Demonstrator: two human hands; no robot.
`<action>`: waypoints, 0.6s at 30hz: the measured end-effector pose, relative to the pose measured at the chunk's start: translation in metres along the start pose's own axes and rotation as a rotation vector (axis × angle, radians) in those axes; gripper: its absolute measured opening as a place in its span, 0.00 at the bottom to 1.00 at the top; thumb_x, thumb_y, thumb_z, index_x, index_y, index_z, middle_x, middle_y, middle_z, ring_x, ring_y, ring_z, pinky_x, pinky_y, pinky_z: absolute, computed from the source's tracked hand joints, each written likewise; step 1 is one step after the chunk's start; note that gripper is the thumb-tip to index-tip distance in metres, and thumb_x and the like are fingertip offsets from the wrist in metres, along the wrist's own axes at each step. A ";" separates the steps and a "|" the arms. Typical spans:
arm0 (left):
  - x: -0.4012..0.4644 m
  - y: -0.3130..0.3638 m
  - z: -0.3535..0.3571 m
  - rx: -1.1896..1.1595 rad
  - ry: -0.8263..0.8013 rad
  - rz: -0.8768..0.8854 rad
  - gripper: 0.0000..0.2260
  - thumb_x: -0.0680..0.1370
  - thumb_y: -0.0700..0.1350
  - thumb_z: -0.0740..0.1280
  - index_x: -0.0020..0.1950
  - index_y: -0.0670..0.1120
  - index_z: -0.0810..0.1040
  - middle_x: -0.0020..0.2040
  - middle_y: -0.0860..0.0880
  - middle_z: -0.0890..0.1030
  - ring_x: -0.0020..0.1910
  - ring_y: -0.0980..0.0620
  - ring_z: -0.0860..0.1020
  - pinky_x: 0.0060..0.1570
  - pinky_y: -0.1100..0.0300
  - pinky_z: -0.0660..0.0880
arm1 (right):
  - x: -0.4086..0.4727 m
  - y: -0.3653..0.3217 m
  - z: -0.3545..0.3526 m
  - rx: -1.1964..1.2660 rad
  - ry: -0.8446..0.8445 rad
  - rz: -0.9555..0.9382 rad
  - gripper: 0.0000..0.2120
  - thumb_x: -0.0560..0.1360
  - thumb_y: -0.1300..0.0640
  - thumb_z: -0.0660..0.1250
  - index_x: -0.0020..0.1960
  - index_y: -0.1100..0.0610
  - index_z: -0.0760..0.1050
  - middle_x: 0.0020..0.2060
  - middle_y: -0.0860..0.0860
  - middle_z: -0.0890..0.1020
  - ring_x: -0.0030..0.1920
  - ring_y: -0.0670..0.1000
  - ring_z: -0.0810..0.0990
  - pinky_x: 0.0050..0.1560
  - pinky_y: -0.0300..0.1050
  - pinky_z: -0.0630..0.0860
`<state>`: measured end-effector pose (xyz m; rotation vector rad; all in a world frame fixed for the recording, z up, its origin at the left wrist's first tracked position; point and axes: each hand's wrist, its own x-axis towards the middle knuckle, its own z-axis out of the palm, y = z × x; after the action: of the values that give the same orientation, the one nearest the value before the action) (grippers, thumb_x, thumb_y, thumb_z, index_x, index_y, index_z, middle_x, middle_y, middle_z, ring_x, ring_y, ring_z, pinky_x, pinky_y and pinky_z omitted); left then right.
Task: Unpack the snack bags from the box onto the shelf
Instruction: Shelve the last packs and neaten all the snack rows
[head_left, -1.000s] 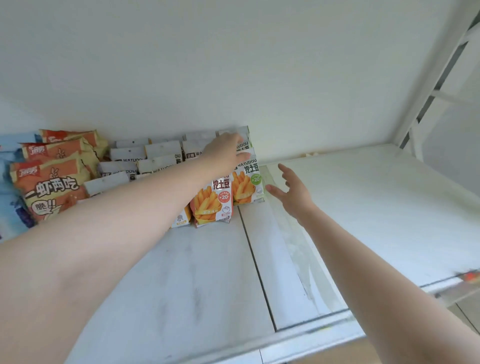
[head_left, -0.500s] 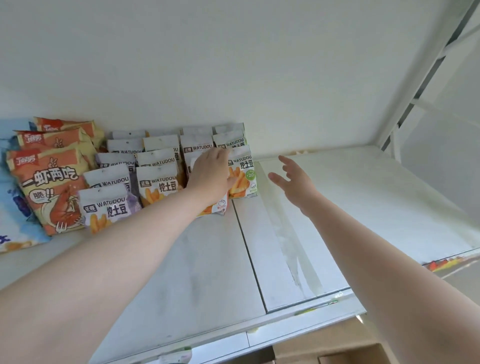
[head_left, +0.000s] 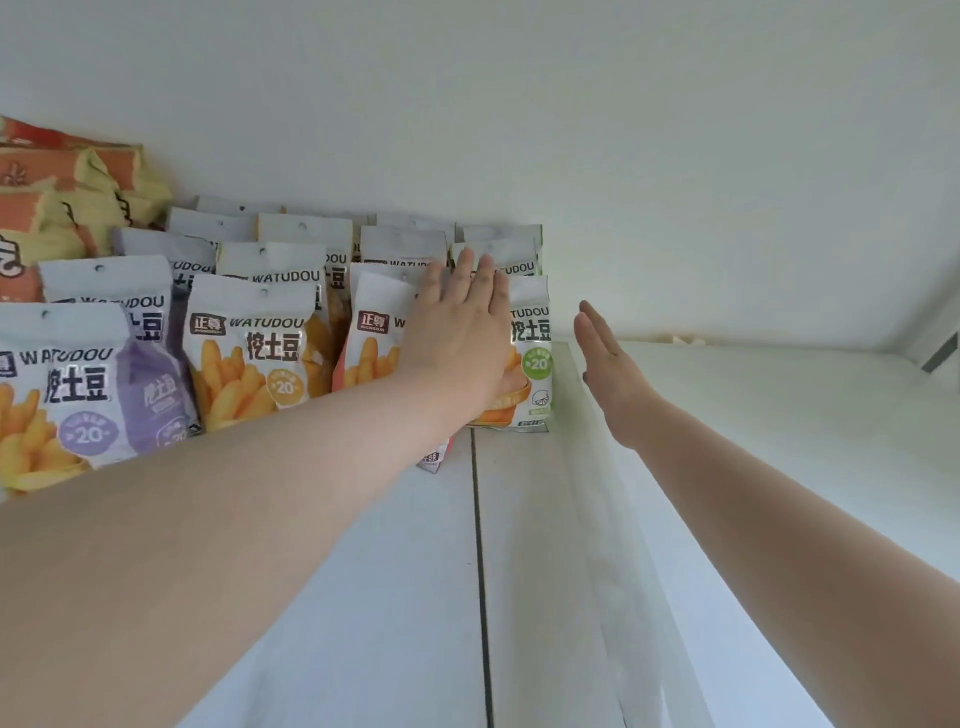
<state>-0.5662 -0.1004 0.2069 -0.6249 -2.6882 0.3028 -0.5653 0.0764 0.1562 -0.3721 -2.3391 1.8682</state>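
Observation:
Several white WATUDOU snack bags (head_left: 254, 343) with pictures of fries stand in rows on the white shelf (head_left: 395, 597), leaning toward the back wall. My left hand (head_left: 462, 332) lies flat, fingers straight, against the fronts of the red-trimmed bag (head_left: 374, 338) and the green-trimmed bag (head_left: 535, 353) at the right end of the front row. My right hand (head_left: 608, 364) hovers just right of the green-trimmed bag, flat and edge-on, holding nothing. The box is out of view.
Orange shrimp-cracker bags (head_left: 57, 192) are stacked at the far left against the wall. A seam (head_left: 480, 571) runs front to back across the shelf boards. The right half of the shelf (head_left: 779, 415) is bare white surface. A metal upright (head_left: 940, 353) stands at the right.
My left hand slid from the bag tops down to lie flat on the front bags. My right hand's fingers straightened and closed together. The camera moved closer to the bags.

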 end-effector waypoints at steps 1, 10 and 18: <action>0.002 -0.001 0.005 0.013 0.009 0.003 0.45 0.75 0.69 0.56 0.78 0.39 0.45 0.79 0.40 0.47 0.78 0.40 0.43 0.75 0.42 0.44 | 0.010 0.004 0.002 0.005 -0.003 0.002 0.25 0.81 0.37 0.52 0.77 0.36 0.55 0.76 0.39 0.60 0.76 0.49 0.60 0.77 0.53 0.55; 0.006 -0.005 0.032 0.024 0.127 0.029 0.50 0.69 0.71 0.64 0.77 0.39 0.51 0.77 0.38 0.55 0.77 0.39 0.47 0.75 0.42 0.46 | 0.061 0.005 0.044 0.154 -0.076 0.061 0.27 0.78 0.33 0.55 0.70 0.47 0.72 0.59 0.50 0.82 0.56 0.54 0.81 0.48 0.46 0.76; -0.009 -0.019 0.022 -0.121 0.279 0.061 0.43 0.72 0.69 0.62 0.77 0.42 0.57 0.77 0.41 0.59 0.77 0.41 0.53 0.75 0.44 0.46 | 0.037 0.009 0.021 0.221 0.109 0.059 0.28 0.79 0.36 0.55 0.76 0.44 0.63 0.73 0.44 0.68 0.73 0.47 0.66 0.75 0.51 0.59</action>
<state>-0.5746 -0.1246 0.1893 -0.7273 -2.4351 0.0616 -0.6045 0.0687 0.1406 -0.5080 -2.0476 2.0515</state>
